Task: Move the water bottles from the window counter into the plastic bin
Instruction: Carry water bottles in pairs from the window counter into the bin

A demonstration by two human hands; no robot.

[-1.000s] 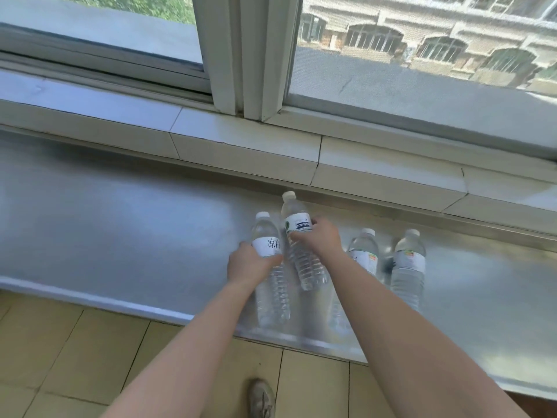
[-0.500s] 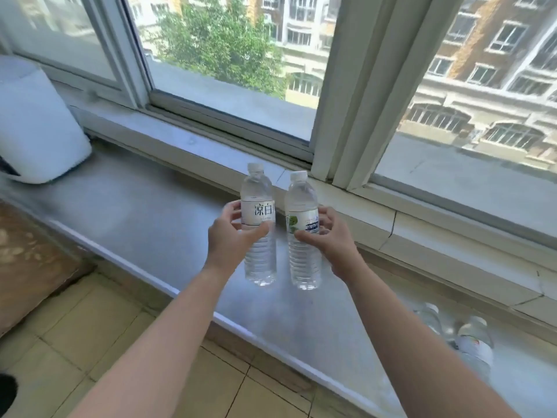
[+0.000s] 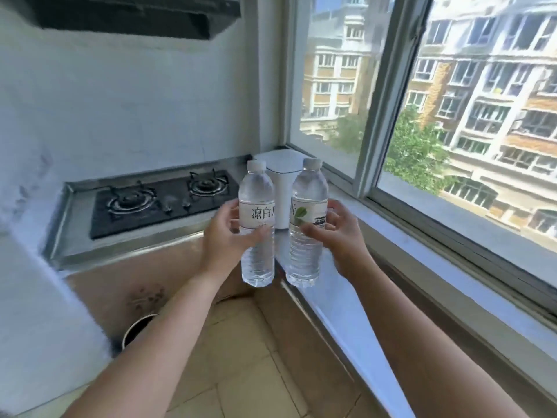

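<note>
My left hand (image 3: 224, 236) grips a clear water bottle (image 3: 257, 251) with a white label bearing black characters, held upright in the air. Beside it, my right hand (image 3: 337, 233) grips a second clear bottle (image 3: 306, 254) whose label shows a green leaf. Both bottles hang side by side, almost touching, over the corner where the window counter (image 3: 340, 300) meets the stove counter. A white plastic bin (image 3: 281, 188) stands on the counter corner right behind the bottles, partly hidden by them. The other bottles on the counter are out of view.
A black two-burner gas stove (image 3: 159, 200) is set in the steel counter at left, with a range hood (image 3: 132, 13) above. The window (image 3: 470, 116) runs along the right. A round dark pot (image 3: 138, 330) sits low by the tiled floor.
Both hands lifted the two bottles off the window counter and carried them left as my view swung left. The stove and the white bin came into view; the other bottles left it.
</note>
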